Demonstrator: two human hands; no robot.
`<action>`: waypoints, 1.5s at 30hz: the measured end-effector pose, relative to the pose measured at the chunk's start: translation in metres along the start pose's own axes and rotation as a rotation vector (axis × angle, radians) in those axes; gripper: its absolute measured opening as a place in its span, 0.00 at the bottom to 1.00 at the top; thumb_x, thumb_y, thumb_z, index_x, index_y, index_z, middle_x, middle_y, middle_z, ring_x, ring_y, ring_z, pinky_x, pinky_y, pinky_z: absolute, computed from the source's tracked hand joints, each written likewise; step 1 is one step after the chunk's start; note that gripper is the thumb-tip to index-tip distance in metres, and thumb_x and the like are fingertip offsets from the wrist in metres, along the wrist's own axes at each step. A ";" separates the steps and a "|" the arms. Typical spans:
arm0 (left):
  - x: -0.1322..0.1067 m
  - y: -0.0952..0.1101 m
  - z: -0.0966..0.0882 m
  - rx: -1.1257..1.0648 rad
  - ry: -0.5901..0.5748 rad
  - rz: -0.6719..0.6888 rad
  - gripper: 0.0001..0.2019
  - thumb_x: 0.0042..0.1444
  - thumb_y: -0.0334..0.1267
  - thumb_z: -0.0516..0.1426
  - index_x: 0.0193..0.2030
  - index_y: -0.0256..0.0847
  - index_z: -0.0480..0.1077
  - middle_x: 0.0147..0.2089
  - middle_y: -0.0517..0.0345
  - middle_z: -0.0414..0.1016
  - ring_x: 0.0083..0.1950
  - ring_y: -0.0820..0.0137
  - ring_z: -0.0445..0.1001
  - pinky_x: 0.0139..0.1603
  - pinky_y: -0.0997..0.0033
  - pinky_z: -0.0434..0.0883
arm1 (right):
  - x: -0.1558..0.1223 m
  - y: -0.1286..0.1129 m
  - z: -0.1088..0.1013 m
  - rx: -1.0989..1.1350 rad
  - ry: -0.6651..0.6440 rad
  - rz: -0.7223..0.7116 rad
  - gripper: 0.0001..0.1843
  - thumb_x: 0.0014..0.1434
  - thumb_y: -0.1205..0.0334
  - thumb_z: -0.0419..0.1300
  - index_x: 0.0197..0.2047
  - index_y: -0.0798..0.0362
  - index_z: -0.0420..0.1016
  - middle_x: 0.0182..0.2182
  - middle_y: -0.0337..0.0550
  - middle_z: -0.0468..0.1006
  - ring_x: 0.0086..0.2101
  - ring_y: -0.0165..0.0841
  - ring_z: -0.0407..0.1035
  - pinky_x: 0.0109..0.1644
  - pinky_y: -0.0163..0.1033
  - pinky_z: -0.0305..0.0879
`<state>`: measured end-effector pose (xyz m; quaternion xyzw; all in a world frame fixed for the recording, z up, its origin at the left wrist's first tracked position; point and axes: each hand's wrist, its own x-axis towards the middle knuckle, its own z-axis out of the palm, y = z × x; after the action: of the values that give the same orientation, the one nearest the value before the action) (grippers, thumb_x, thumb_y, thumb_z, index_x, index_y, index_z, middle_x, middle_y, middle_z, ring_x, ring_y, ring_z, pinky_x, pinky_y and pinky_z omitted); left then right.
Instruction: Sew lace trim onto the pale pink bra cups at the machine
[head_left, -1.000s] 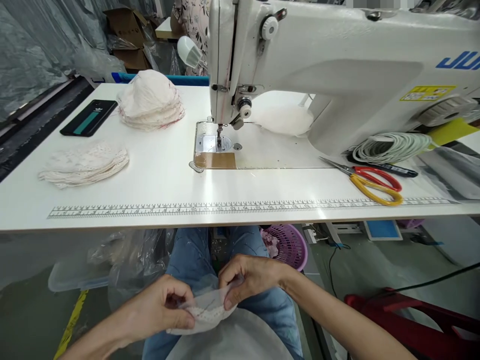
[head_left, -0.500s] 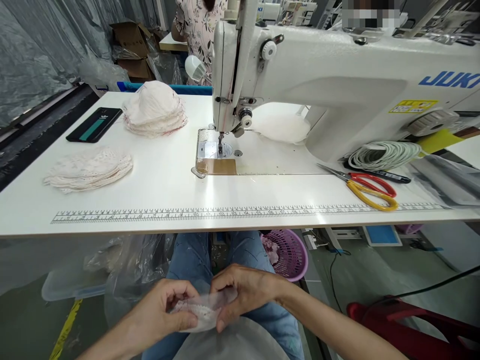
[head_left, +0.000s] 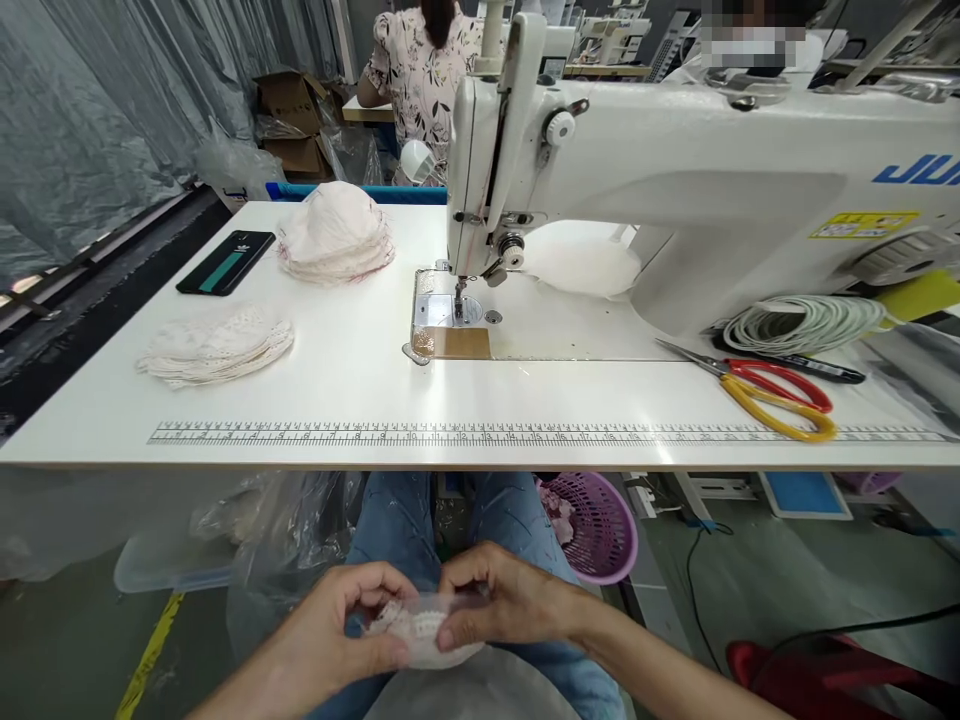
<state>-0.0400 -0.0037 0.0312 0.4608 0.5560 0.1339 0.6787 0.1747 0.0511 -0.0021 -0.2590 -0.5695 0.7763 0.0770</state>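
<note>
Over my lap, below the table's front edge, a small white piece of sheer fabric with a lace-like edge (head_left: 424, 628) is held between both hands. My left hand (head_left: 356, 620) pinches its left end with thumb and fingers. At the other end, my right hand (head_left: 499, 600) grips the fabric between thumb and curled fingers. Part of the piece is hidden behind my fingers. On the table stand a stack of white fabric cups (head_left: 335, 235) and, nearer, a flat pile of white lace-edged pieces (head_left: 217, 345).
A white sewing machine (head_left: 720, 150) stands on the table (head_left: 360, 390). Scissors (head_left: 757, 390) and a coil of white cord (head_left: 802, 325) lie at right, a phone (head_left: 226, 262) at left. A purple basket (head_left: 600, 530) sits below. Another person (head_left: 424, 80) is behind.
The view has shifted, so the table and machine appear further right and slightly lower. Both hands still hold the white fabric, with the right fingers moved a little along it.
</note>
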 end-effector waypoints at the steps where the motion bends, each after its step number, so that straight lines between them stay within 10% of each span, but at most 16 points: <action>1: -0.001 -0.002 -0.001 0.030 0.012 -0.003 0.15 0.44 0.41 0.63 0.38 0.37 0.72 0.32 0.58 0.72 0.35 0.69 0.64 0.37 0.74 0.61 | -0.001 0.001 0.000 -0.001 0.008 0.010 0.24 0.43 0.44 0.68 0.27 0.60 0.73 0.20 0.32 0.62 0.22 0.22 0.53 0.23 0.27 0.48; 45: -0.006 -0.007 0.001 -0.166 0.012 -0.112 0.24 0.43 0.60 0.62 0.26 0.37 0.70 0.24 0.64 0.61 0.28 0.74 0.55 0.30 0.77 0.55 | 0.002 0.006 -0.007 -0.116 -0.047 -0.148 0.24 0.44 0.43 0.67 0.30 0.58 0.75 0.27 0.36 0.68 0.27 0.25 0.63 0.28 0.29 0.58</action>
<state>-0.0436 -0.0118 0.0297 0.3705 0.5719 0.1439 0.7176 0.1774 0.0553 -0.0101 -0.2021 -0.6328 0.7400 0.1056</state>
